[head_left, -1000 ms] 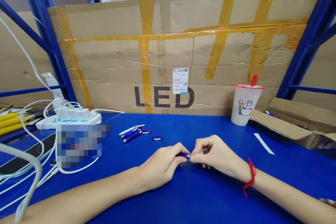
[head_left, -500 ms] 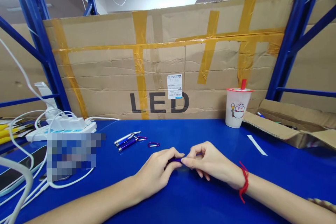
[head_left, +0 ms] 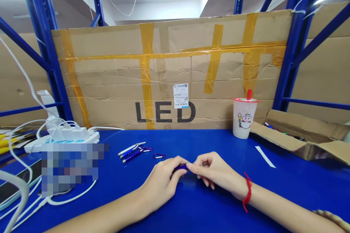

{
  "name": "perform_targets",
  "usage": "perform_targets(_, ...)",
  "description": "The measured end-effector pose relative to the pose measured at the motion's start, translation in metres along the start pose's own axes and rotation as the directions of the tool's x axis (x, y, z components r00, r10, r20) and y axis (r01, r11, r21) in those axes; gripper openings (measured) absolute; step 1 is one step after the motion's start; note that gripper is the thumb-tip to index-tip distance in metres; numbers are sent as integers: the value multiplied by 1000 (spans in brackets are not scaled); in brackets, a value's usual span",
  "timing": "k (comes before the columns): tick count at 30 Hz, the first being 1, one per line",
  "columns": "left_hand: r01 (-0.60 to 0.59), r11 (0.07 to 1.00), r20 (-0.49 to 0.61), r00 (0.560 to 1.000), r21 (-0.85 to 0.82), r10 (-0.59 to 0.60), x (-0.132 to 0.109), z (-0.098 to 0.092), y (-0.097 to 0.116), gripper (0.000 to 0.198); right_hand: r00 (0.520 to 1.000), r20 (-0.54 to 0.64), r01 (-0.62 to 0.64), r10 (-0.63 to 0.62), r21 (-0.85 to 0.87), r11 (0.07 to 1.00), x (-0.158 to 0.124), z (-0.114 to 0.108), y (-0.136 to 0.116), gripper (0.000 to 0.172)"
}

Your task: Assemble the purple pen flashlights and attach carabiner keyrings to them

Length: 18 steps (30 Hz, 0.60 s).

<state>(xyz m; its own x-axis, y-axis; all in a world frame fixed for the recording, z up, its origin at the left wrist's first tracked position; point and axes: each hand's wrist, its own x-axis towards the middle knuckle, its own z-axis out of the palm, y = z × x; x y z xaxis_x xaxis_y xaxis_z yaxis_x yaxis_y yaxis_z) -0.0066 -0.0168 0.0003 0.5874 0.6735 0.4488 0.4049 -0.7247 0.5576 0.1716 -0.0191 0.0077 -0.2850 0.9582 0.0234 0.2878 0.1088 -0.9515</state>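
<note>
A short purple metal tube (head_left: pixel 181 167), resembling a small penlight, is held low over the blue table. My left hand (head_left: pixel 158 178) grips it between thumb and fingers, hiding much of its length. At its right end, the thumb and fingertips of my right hand (head_left: pixel 214 169) pinch the tip. Farther back on the left lie three slim tubes side by side: a silver one (head_left: pixel 128 149), a blue one (head_left: pixel 129 152) and a purple one (head_left: pixel 131 158), with clips at their ends. A loose purple carabiner (head_left: pixel 159 157) rests just right of them.
A white cup (head_left: pixel 244 120) with a red straw stands at the back right, beside an open cardboard box (head_left: pixel 307 149). Nearby lies a white strip (head_left: pixel 265 157). On the left are a power strip (head_left: pixel 82 136), white cables and a phone (head_left: pixel 19 180). A large cardboard sheet (head_left: pixel 115 87) stands behind.
The camera view has tilted up slightly, so the scene sits lower. Both hands remain on the purple tube, and the right fingers have shifted slightly at its end.
</note>
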Motion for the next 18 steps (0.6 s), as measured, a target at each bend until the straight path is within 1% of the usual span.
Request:
perform_targets(4, 19, 1000, -21, 1000, -6, -19, 1, 0, 0, 19, 997, -29, 67, -69, -52, 996, 1, -1, 2, 43)
perform_targets(6, 54, 999, -45, 998, -7, -54, 2, 0, -1, 19, 984, -68, 156, -166, -132, 979, 0, -2, 2, 39)
perform_targets(7, 73, 997, -56, 996, -8, -74, 2, 0, -3, 20, 967, -97, 214, -235, -186, 959, 0, -3, 2, 36)
perform_targets(9, 101, 995, -73, 992, -9, -102, 2, 1, -4, 21, 909, -153, 327, -387, -313, 892, -1, -5, 2, 31)
perform_targets(10, 107, 994, -74, 991, -11, -108, 3, 1, -5, 21, 874, -162, 374, -459, -380, 846, -2, -6, 2, 28)
perform_targets(12, 106, 994, -58, 993, -19, -107, 3, 1, -5, 21, 814, -127, 443, -566, -494, 748, -2, -9, 3, 24)
perform_targets(13, 102, 994, -44, 994, -25, -103, 3, 1, -4, 21, 795, -98, 465, -599, -537, 704, -3, -10, 3, 22)
perform_targets(15, 95, 995, -13, 995, -35, -95, 3, 0, -3, 21, 770, -51, 491, -636, -588, 642, -3, -13, 5, 22)
perform_targets(18, 84, 995, 33, 996, -47, -82, 3, -1, -2, 22, 747, -27, 508, -664, -622, 596, -4, -16, 7, 24)
